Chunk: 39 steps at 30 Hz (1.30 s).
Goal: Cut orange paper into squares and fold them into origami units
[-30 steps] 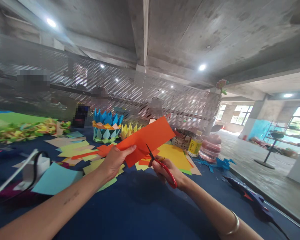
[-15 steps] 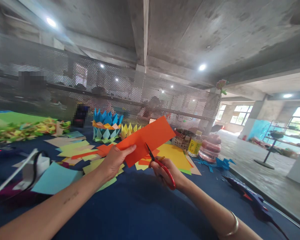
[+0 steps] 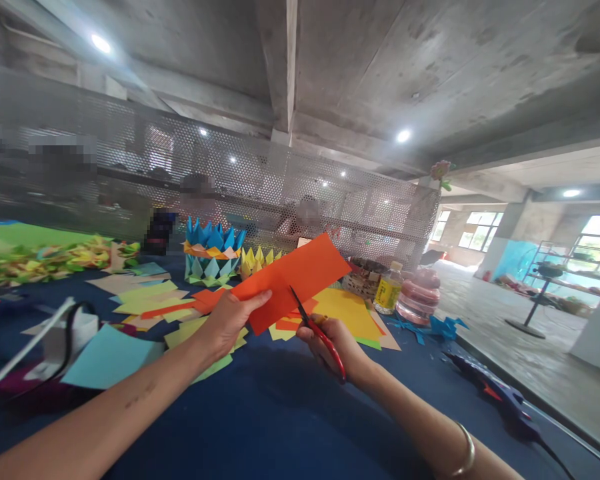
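Note:
An orange sheet of paper [image 3: 305, 267] is pinched in my left hand [image 3: 233, 320], the thumb lying on its face. Its long strip shape slants up to the right above the table. My right hand [image 3: 333, 347] grips red-handled scissors [image 3: 334, 353], whose dark blades lie against the middle of the lower edge of the orange paper. Whether the blades have cut in there, I cannot tell. Beneath and behind both hands spread yellow sheets [image 3: 347, 312] and pale green paper squares [image 3: 180, 333]. A light blue sheet [image 3: 115, 357] lies left of my left forearm.
Behind the paper stand a blue folded-paper piece [image 3: 214, 253], a yellow one [image 3: 260, 260], a yellow-labelled bottle [image 3: 389, 290] and a pink bottle [image 3: 419, 297]. A glue gun [image 3: 495, 390] lies at right. A perforated metal screen [image 3: 260, 173] borders the dark blue table [image 3: 260, 427].
The red scissor handles have drawn closer together and shifted slightly left and down. The orange paper and my left hand have hardly moved.

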Each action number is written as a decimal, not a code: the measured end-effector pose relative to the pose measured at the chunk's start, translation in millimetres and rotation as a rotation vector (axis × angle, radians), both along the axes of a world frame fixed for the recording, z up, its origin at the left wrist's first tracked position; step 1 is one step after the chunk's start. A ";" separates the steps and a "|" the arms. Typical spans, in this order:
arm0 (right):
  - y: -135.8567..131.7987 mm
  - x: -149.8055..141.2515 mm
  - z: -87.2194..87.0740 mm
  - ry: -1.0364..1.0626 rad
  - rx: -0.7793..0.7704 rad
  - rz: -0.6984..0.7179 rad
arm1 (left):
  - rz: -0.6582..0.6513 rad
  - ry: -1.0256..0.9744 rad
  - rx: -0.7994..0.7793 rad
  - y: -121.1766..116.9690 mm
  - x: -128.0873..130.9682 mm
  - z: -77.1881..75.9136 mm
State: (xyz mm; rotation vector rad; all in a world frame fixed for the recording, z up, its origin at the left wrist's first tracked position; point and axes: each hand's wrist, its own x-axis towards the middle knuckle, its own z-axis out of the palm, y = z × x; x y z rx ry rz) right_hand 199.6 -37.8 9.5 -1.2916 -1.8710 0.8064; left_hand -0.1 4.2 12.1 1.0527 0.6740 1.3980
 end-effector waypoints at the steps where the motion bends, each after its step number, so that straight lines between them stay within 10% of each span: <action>1: 0.0 0.0 0.0 -0.002 0.006 -0.006 | -0.002 -0.002 0.001 -0.3 0.0 0.3; 39: 4.2 1.2 -10.6 -0.105 0.115 -0.078 | -0.103 0.078 -0.012 -8.4 4.8 0.5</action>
